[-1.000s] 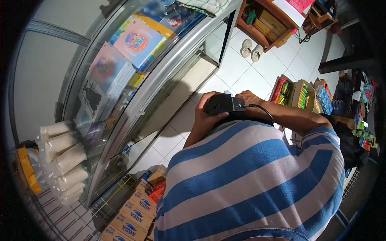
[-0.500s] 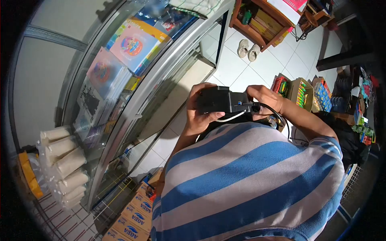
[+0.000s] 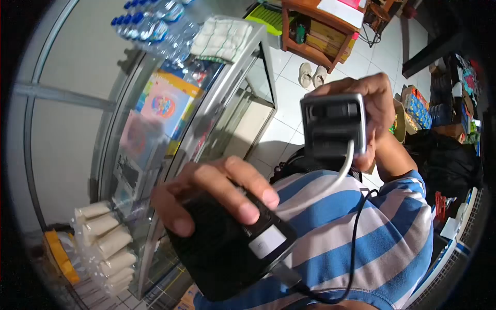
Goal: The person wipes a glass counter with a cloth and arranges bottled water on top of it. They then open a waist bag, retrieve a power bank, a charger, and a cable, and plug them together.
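Observation:
My left hand (image 3: 222, 186) is closed around a flat black box (image 3: 217, 258) with a white label on one face, held low and close to the camera. A black cable (image 3: 330, 298) with a grey plug enters its lower edge. Higher up and to the right, my right hand (image 3: 376, 103) grips a small grey-and-black device (image 3: 333, 126) with slots on the face toward me. A white cable (image 3: 338, 178) leaves that device and runs down toward the black box; where it ends is hidden. Both devices are held apart in front of my striped shirt.
A glass display case (image 3: 206, 113) with books stands at left, topped by water bottles (image 3: 155, 26) and a folded cloth (image 3: 222, 39). Filled plastic bags (image 3: 111, 243) hang lower left. A wooden table (image 3: 315, 28), sandals (image 3: 312, 76) and boxed goods (image 3: 417, 108) are beyond.
The black box and the grey-and-black device, formerly close together between my hands, are now apart. My left hand has come down and nearer; my right has turned the device's slots toward me.

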### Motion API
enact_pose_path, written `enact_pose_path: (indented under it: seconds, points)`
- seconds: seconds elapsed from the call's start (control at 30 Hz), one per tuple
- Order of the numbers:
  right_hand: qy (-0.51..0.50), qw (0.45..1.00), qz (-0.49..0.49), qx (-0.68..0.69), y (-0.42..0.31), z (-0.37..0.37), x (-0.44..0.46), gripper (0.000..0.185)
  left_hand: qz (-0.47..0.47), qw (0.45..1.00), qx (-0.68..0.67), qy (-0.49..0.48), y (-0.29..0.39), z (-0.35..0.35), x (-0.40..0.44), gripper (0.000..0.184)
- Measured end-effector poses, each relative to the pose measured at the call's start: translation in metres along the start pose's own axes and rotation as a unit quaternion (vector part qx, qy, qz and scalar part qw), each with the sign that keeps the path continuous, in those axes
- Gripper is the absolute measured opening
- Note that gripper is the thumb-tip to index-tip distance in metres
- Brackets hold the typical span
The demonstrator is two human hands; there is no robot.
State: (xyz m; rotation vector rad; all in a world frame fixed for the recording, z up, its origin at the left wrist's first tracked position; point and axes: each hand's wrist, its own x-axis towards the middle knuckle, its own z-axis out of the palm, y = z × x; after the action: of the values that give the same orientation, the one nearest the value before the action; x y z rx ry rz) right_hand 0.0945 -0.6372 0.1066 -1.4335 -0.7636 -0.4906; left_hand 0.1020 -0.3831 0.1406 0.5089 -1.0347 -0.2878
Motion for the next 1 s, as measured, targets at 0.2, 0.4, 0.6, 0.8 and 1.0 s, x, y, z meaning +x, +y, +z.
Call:
enact_pose_path:
  seconds: [0.2, 0.4, 0.6, 0.8, 1.0]
  points:
    - [-0.110, 0.988, -0.094, -0.051, -0.030, -0.035, 0.026, 0.059, -0.113, 0.983, -0.075, -0.122, -0.022, -0.012, 0.047, 0.039]
    - [-0.038, 0.992, -0.113, -0.042, -0.041, -0.091, 0.011, 0.043, -0.074, 0.974, -0.116, -0.181, -0.101, -0.005, 0.102, 0.044]
    - [0.035, 0.997, -0.030, 0.061, -0.034, -0.134, -0.005, 0.049, -0.047, 0.970, -0.097, -0.218, -0.154, -0.007, 0.147, 0.048]
    - [0.102, 0.980, 0.069, 0.154, -0.025, -0.183, -0.022, 0.062, -0.037, 0.974, -0.145, -0.169, -0.220, -0.017, 0.173, 0.046]
    - [0.038, 0.957, 0.200, 0.205, -0.010, -0.234, -0.013, 0.065, -0.054, 0.958, -0.221, -0.177, -0.269, -0.041, 0.199, 0.036]
